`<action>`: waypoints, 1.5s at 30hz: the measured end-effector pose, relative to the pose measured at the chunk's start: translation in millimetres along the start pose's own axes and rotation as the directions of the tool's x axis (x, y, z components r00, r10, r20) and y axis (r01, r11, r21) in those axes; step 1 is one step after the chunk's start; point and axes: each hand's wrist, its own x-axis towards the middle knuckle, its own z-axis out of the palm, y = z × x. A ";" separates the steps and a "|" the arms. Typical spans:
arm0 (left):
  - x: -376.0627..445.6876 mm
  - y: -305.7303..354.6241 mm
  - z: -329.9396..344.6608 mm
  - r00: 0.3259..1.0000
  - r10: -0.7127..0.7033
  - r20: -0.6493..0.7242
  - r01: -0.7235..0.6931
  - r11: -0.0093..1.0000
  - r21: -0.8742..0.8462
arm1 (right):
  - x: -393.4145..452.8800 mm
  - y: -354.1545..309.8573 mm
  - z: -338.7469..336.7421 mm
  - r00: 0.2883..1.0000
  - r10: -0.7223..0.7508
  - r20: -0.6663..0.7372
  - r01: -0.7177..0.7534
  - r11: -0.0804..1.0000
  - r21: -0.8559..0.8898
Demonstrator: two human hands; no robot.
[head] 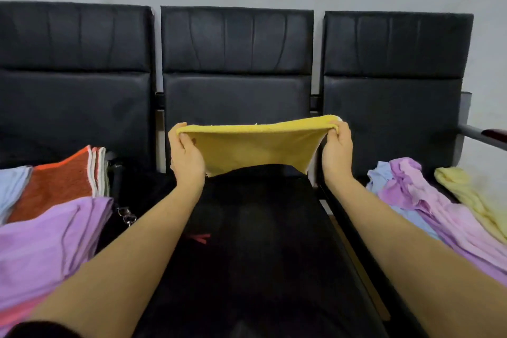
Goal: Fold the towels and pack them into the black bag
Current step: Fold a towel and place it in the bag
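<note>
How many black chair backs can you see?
3: left chair back, middle chair back behind the yellow towel, right chair back. More may sit outside the picture.

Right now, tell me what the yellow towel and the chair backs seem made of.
Yellow towel: soft terry-like cloth, matte with a nubby edge, sagging between the left hand and right hand. Chair backs: probably black leather or vinyl, smooth, faintly shiny, creased.
</note>
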 end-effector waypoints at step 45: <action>-27.5 -165.6 -22.1 0.886 -0.008 0.463 -0.463 -0.029 0.886 | -51.4 135.6 23.4 0.929 -0.107 0.355 0.356 0.523 -0.775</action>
